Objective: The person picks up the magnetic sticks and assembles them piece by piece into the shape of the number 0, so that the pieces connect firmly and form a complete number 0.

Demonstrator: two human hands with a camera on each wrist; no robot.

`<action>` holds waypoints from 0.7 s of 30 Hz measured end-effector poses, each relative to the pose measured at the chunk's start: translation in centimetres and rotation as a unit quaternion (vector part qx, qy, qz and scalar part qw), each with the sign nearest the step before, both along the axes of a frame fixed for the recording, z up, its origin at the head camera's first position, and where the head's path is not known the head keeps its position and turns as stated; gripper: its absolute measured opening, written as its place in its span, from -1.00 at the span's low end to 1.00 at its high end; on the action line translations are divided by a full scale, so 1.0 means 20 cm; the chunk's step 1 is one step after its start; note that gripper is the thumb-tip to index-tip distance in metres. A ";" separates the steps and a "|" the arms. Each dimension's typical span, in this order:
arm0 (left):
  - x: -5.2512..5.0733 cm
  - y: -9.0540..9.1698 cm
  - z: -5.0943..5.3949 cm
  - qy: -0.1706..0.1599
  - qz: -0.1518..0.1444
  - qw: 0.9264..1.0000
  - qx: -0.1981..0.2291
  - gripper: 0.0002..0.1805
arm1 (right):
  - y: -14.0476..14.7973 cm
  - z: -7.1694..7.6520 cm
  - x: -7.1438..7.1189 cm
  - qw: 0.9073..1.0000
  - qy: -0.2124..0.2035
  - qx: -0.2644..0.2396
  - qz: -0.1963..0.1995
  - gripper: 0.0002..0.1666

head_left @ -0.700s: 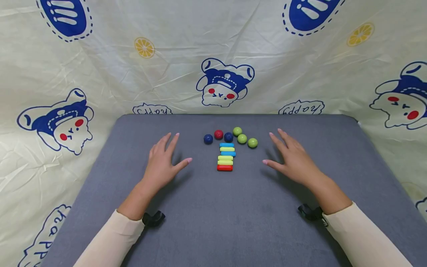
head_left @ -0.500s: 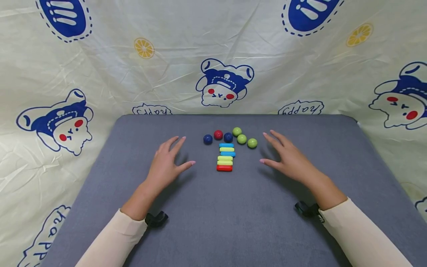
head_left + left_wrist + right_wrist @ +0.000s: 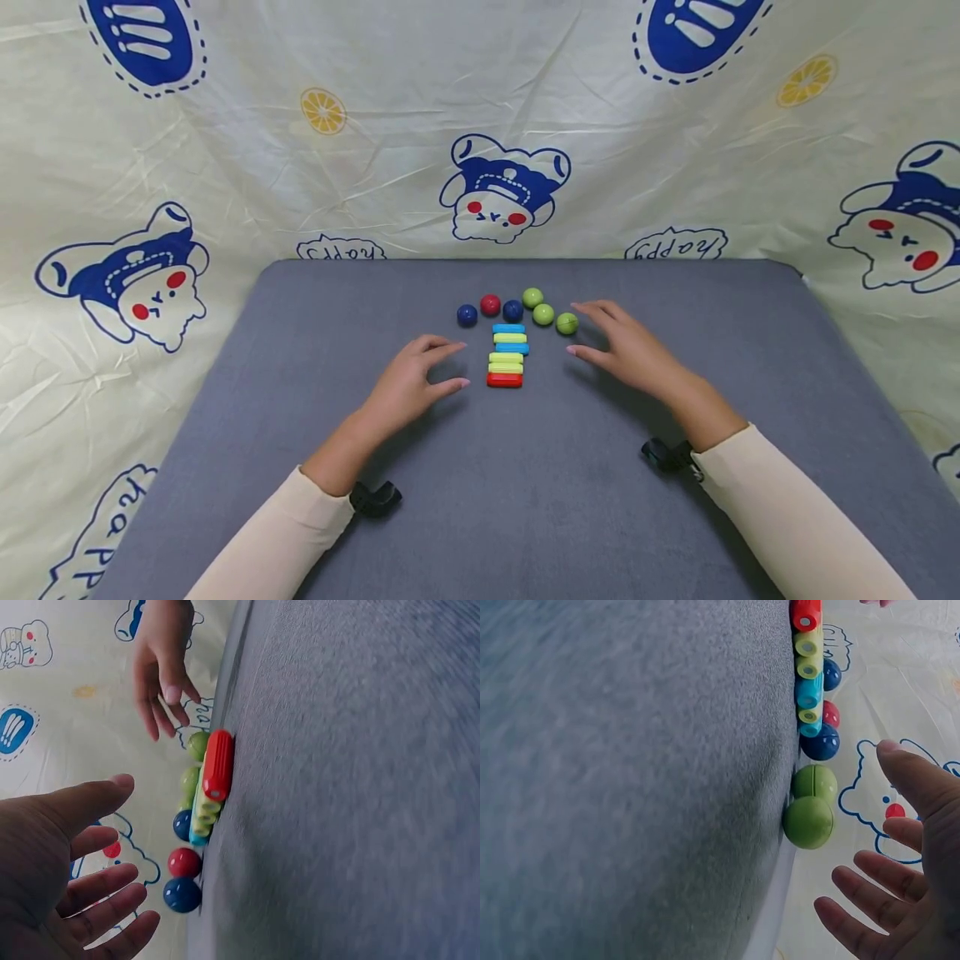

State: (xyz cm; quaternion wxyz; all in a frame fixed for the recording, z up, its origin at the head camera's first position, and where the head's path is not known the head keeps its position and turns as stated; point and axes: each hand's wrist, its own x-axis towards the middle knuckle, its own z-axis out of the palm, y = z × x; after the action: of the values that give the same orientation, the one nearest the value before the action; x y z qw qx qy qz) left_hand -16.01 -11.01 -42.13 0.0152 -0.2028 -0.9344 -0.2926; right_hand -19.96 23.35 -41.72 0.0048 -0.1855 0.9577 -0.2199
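My left hand [image 3: 408, 379] hovers just left of a column of short coloured bars, fingers loosely extended and thumb apart, holding nothing. The column has a red bar [image 3: 505, 380] nearest me, then yellow-green and blue bars [image 3: 512, 348] behind it. Beyond them lie a left blue ball [image 3: 467, 315], a red ball [image 3: 491, 305], a second blue ball [image 3: 513, 311] and three green balls [image 3: 543, 314]. My right hand [image 3: 630, 346] is above the table beside the rightmost green ball [image 3: 567, 323], its fingers spread and holding nothing. In the right wrist view, a gap separates this hand from the green balls [image 3: 808, 823].
A grey cloth-covered table [image 3: 517, 500] extends under everything. Behind and around it hangs a pale printed sheet [image 3: 405, 158] with cartoon bears. Both wrists wear black straps, seen as a left strap [image 3: 377, 499] and a right strap [image 3: 667, 456].
Both hands have moved inward, the left rightward toward the bars and the right leftward toward the green balls. The left fingers have drawn closer to its thumb. Bars and balls stay put.
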 end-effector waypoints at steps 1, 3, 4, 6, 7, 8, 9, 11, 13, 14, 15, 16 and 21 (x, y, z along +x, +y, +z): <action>0.00 0.01 0.00 -0.005 -0.006 1.000 0.003 -0.39 | -0.01 0.00 -0.01 1.000 -0.001 -0.001 0.003 -0.15; 0.00 0.03 -0.01 -0.010 -0.016 1.000 0.006 -0.40 | -0.02 -0.01 -0.02 1.000 -0.002 -0.002 0.005 -0.18; 0.00 0.04 -0.01 -0.011 -0.020 1.000 0.007 -0.41 | -0.02 -0.01 -0.02 1.000 -0.002 -0.003 0.005 -0.19; 0.00 0.06 -0.02 -0.013 -0.029 0.999 0.011 -0.44 | -0.03 -0.02 -0.03 1.000 -0.001 -0.004 0.004 -0.22; -0.01 0.06 -0.02 -0.015 -0.033 0.999 0.012 -0.46 | -0.03 -0.02 -0.04 1.000 -0.002 -0.006 -0.001 -0.22; -0.01 0.07 -0.03 -0.017 -0.037 0.999 0.016 -0.48 | -0.04 -0.03 -0.04 1.000 -0.003 -0.007 -0.005 -0.23; -0.01 0.08 -0.03 -0.020 -0.040 0.999 0.019 -0.50 | -0.04 -0.03 -0.05 1.000 -0.004 -0.009 -0.008 -0.24; -0.02 0.09 -0.05 -0.030 -0.047 0.998 0.028 -0.53 | -0.04 -0.04 -0.06 1.000 -0.008 -0.012 -0.013 -0.25; -0.02 0.10 -0.06 -0.041 -0.052 0.997 0.034 -0.55 | -0.04 -0.05 -0.07 1.000 -0.014 -0.012 -0.019 -0.26; -0.02 0.10 -0.07 -0.046 -0.055 0.997 0.037 -0.57 | -0.04 -0.05 -0.08 1.000 -0.017 -0.011 -0.019 -0.26; -0.02 0.11 -0.07 -0.049 -0.057 0.996 0.038 -0.58 | -0.04 -0.05 -0.08 1.000 -0.019 -0.009 -0.020 -0.27; -0.02 0.11 -0.08 -0.053 -0.060 0.996 0.040 -0.59 | -0.04 -0.06 -0.09 1.000 -0.021 -0.007 -0.021 -0.27; -0.02 0.13 -0.10 -0.059 -0.061 0.995 0.045 -0.63 | -0.06 -0.07 -0.10 0.999 -0.027 -0.003 -0.019 -0.30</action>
State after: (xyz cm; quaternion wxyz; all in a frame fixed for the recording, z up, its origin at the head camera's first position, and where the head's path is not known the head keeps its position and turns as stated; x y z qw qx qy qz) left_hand -16.44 -8.40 -44.17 -0.0492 -0.2409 -0.9053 -0.3465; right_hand -22.02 22.22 -43.12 0.0260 -0.1608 0.9601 -0.2273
